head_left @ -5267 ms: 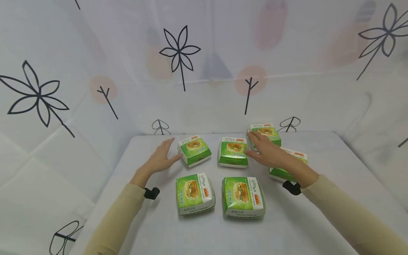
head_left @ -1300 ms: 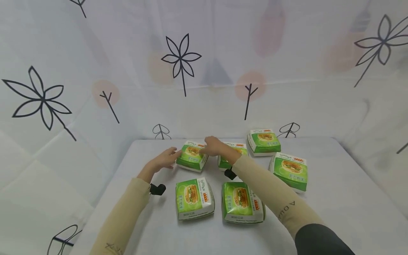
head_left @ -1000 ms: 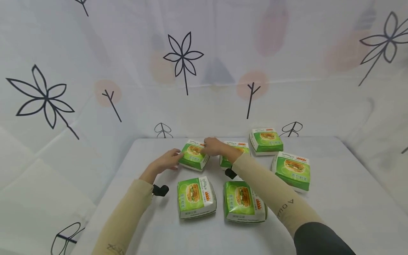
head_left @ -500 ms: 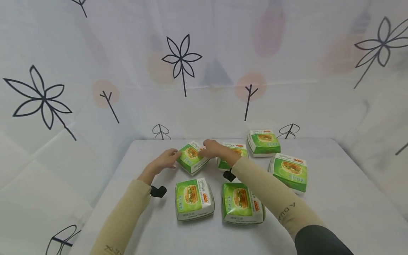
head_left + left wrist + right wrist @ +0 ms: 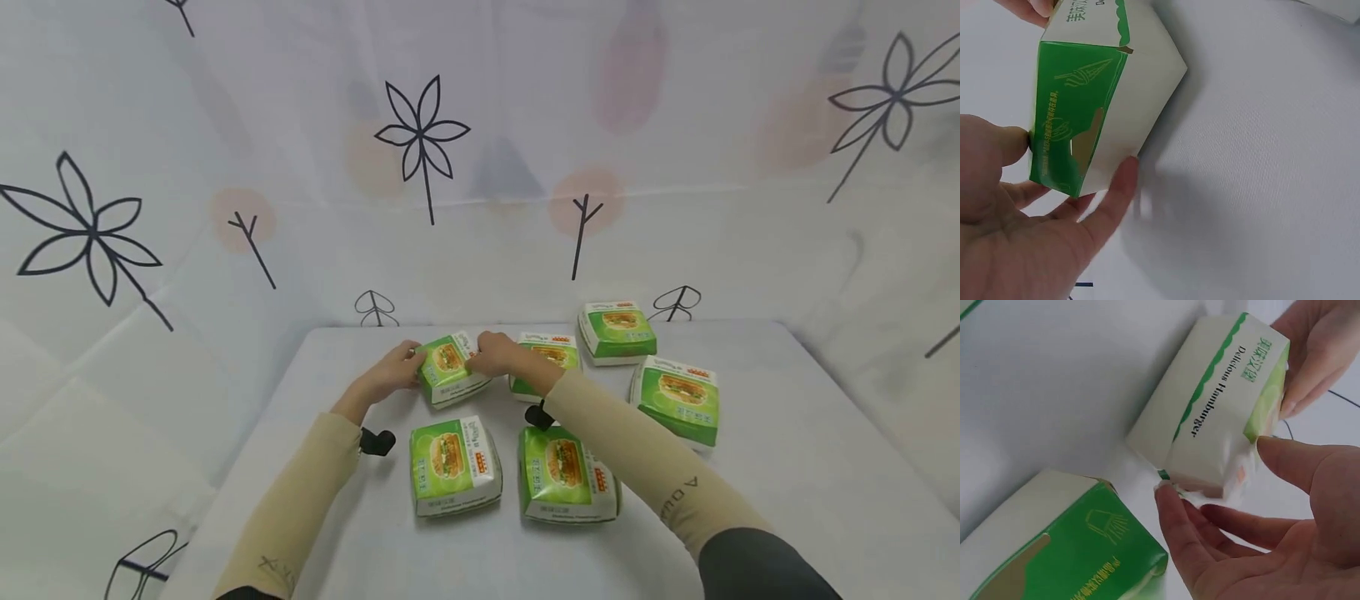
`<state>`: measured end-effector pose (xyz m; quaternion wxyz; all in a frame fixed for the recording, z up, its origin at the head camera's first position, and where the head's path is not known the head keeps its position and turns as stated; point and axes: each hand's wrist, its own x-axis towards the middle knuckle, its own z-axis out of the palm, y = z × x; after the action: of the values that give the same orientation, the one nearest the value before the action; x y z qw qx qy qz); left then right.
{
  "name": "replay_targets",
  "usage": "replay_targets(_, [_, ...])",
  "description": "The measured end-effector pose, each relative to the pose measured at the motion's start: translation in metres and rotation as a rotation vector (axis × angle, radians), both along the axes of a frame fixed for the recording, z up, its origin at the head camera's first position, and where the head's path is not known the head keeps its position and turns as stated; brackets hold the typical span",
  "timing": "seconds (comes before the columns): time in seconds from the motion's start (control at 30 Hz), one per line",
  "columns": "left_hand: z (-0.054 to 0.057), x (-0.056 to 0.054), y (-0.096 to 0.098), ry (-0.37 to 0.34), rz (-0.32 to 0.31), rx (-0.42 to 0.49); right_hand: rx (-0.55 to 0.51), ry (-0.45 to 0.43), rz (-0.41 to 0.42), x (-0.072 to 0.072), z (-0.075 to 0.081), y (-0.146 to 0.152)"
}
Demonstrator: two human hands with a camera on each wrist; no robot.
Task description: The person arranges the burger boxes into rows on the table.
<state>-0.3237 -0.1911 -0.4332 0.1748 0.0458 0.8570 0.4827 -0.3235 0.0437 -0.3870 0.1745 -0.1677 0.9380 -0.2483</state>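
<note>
A green and white hamburger box (image 5: 447, 367) sits at the back left of the table, between both hands. My left hand (image 5: 384, 375) grips its left end; in the left wrist view the thumb is on top and the fingers (image 5: 1116, 194) curl underneath. At the opposite end, my right hand (image 5: 497, 354) pinches a corner, as the right wrist view shows with the thumb (image 5: 1285, 459) on the upper edge and fingertips below. That side of the box reads "Delicious Hamburger". The lid's right corner is covered by the right hand in the head view.
Several similar boxes lie around: one (image 5: 551, 348) partly behind the right wrist, one (image 5: 618, 332) at the back right, one (image 5: 677, 400) at right, and two in front, left (image 5: 455, 465) and middle (image 5: 562, 471). Patterned white cloth (image 5: 495, 250) hangs behind the white table (image 5: 360, 533).
My right hand has come from the back right boxes to the back left one. Between both hands, that box has turned counterclockwise, and the left hand has closed around its end.
</note>
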Motion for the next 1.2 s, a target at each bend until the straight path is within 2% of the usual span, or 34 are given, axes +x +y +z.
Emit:
replay_targets(0.27, [0.007,0.012,-0.002,-0.064,0.049,-0.055,0.056,0.025,-0.002,-0.006,0.008,0.006])
replay_targets(0.37, [0.008,0.014,0.002,-0.093,0.027,-0.047,0.045,0.009,0.007,-0.009,0.009,0.010])
replay_targets(0.57, [0.006,0.010,0.001,-0.106,-0.015,0.010,-0.036,-0.017,-0.005,0.002,0.004,0.004])
replay_targets(0.73, [0.003,0.007,-0.005,-0.106,-0.033,0.038,0.004,0.005,-0.001,0.007,0.001,-0.002])
replay_targets(0.83, [0.003,0.010,-0.007,-0.099,-0.021,0.015,0.046,0.033,-0.001,0.005,0.003,-0.001])
replay_targets(0.97, [0.008,0.017,-0.008,-0.094,-0.005,-0.039,0.043,0.039,0.013,-0.002,0.007,0.003])
replay_targets(1.2, [0.012,0.024,-0.009,-0.114,-0.048,-0.060,0.056,0.041,0.104,-0.013,0.004,0.000])
